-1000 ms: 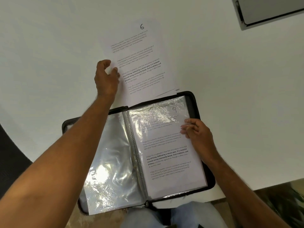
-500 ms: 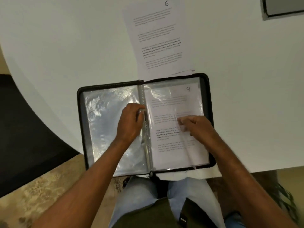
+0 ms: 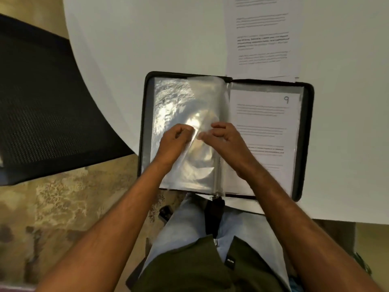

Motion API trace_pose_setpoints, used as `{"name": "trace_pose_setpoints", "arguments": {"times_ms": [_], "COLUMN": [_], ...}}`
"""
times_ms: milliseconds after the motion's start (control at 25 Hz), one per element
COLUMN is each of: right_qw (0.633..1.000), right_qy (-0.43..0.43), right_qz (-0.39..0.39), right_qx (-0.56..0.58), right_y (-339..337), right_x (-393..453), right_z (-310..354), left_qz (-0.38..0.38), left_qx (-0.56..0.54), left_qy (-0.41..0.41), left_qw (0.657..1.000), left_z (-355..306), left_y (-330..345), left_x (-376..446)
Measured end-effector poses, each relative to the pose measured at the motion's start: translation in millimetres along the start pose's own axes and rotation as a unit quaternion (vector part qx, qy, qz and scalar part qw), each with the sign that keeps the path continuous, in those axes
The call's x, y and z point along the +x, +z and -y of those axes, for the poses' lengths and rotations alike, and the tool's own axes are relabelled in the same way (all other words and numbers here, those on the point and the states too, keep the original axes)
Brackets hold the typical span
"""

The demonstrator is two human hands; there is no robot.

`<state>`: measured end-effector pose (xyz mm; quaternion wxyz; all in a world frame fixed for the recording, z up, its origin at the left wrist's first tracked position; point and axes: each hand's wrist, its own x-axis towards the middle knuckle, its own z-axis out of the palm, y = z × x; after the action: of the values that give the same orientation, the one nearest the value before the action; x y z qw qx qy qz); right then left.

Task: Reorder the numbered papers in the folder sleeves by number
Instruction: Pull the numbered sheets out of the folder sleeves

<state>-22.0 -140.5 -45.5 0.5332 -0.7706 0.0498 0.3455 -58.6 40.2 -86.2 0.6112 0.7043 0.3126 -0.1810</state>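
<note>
A black zip folder (image 3: pixel 306 144) lies open at the near edge of the white table (image 3: pixel 147 39). Its right page holds a printed paper marked 9 (image 3: pixel 267 114). Several empty clear sleeves (image 3: pixel 174 98) lie on the left side. My left hand (image 3: pixel 174 140) and my right hand (image 3: pixel 225 140) meet over the left pages, and each pinches the edge of a clear sleeve (image 3: pixel 200 163) that arches up between them. A loose printed paper (image 3: pixel 263 39) lies on the table just beyond the folder, its number cut off by the frame's top.
A black mesh chair seat (image 3: pixel 42 102) stands to the left of the table, over a patterned floor (image 3: pixel 63 207). My lap (image 3: pixel 200 260) is under the folder's near edge. A small dark object (image 3: pixel 166 212) lies on the floor by my leg.
My left hand came back from the loose paper to the folder. My right hand slid left from the page marked 9. Both now pinch a clear sleeve. The view swung left and down.
</note>
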Motion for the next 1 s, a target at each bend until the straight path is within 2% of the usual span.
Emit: {"name": "trace_pose_setpoints", "arguments": {"times_ms": [120, 280, 360, 480, 600, 720, 840, 1000], "right_qw": [0.998, 0.995, 0.995, 0.995, 0.992, 0.986, 0.968, 0.944], "right_qy": [-0.021, -0.043, -0.04, -0.067, -0.1, -0.094, -0.101, -0.066], "right_qz": [0.046, 0.051, 0.052, 0.017, -0.041, -0.096, -0.15, -0.193], "right_qx": [-0.034, -0.071, -0.074, -0.065, -0.059, -0.099, -0.175, -0.258], "right_y": [35, 67, 75, 72, 48, 10, -31, -86], "right_x": [6, 9, 6, 5, 6, 6, 7, 16], "right_z": [-3, -16, -22, -30, -38, -52, -69, -88], "left_qz": [-0.012, -0.029, -0.061, -0.114, -0.132, -0.176, -0.203, -0.226], "left_qx": [-0.044, -0.055, -0.048, 0.04, 0.123, 0.216, 0.233, 0.303], "left_qy": [-0.066, -0.107, -0.102, -0.068, -0.04, -0.008, 0.016, 0.054], "left_qw": [0.997, 0.992, 0.992, 0.99, 0.983, 0.96, 0.951, 0.924], "left_z": [2, 18, 24, 39, 49, 47, 48, 48], "left_y": [-23, -48, -53, -60, -63, -56, -46, -30], "left_x": [-7, -9, -10, -9, -3, -1, 0, -5]}}
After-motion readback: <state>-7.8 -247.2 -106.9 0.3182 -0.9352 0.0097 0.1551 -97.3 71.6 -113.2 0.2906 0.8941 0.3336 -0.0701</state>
